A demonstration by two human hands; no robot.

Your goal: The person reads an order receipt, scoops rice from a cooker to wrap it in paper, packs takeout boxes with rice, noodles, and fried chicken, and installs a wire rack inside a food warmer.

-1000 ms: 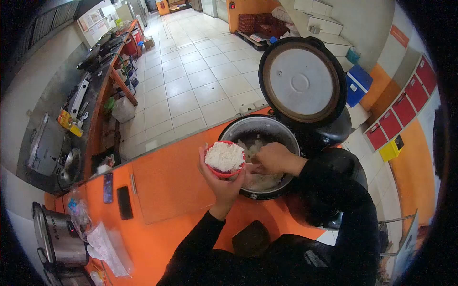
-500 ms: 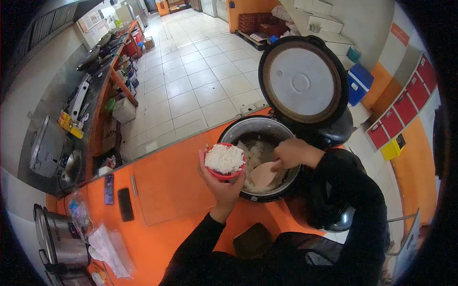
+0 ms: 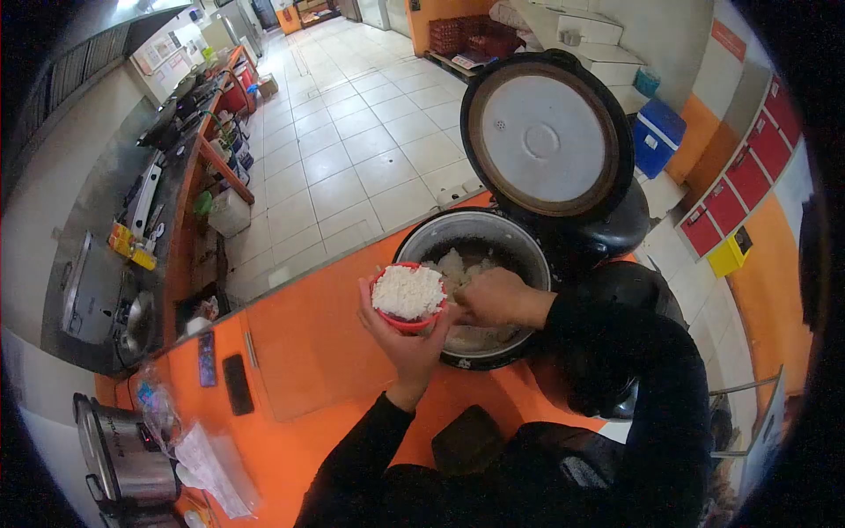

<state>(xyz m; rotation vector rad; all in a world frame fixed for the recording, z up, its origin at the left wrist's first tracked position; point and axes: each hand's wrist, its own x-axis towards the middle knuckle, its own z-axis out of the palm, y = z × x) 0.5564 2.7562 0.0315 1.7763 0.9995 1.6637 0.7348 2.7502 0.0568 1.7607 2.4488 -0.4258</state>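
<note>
- Two hands work near the middle of the frame: the left hand (image 3: 407,350) wraps the red bowl (image 3: 400,324), while the right hand (image 3: 495,297) is bent inside the pot (image 3: 519,236); what it grips is hidden.
- Rice (image 3: 409,292) is heaped above the bowl's rim, so hold the bowl level and move it gently.
- Keep the bowl close to the pot's left edge, so loose grains fall inside.
- Work the right hand low, clear of the pot wall; its fingers sit very near the bowl, and contact cannot be judged.
- Mind the raised lid (image 3: 541,145) at upper right, which limits lifting that way.
- Freest room is the desk (image 3: 339,421) left of the pot, short of the two phones (image 3: 238,385) at lower left.
</note>
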